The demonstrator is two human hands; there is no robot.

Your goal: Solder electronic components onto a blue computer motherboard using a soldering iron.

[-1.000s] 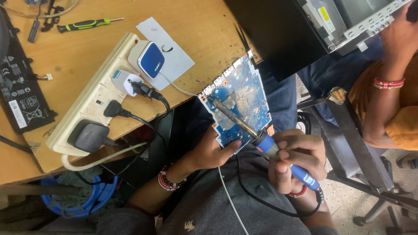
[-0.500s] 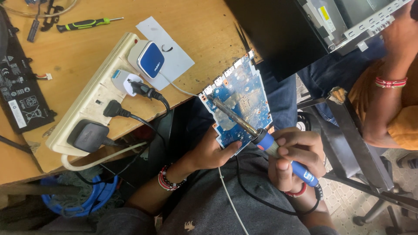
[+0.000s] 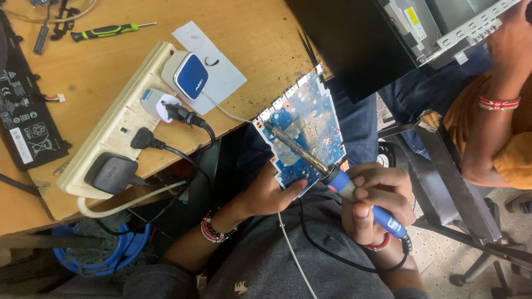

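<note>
My left hand (image 3: 265, 195) grips the near edge of a blue circuit board (image 3: 310, 119), which leans with its far end against the wooden table (image 3: 100, 66) edge. A soldering iron with a blue handle (image 3: 346, 185) is held in my right hand (image 3: 374, 202). Its metal shaft lies across the board and its tip (image 3: 268, 127) touches the board's left side near the connectors. A black cord runs from the iron's handle down across my grey shirt.
A cream power strip (image 3: 119, 127) with several plugs and a blue-white charger (image 3: 187, 75) lies on the table. A green-handled screwdriver (image 3: 108, 31) and a black battery pack (image 3: 22, 119) lie farther left. Another person's arm (image 3: 499, 105) and a black laptop chassis (image 3: 366, 39) are at right.
The iron's tip has slid a little along the board toward its left edge. The hands and board stay almost where they were.
</note>
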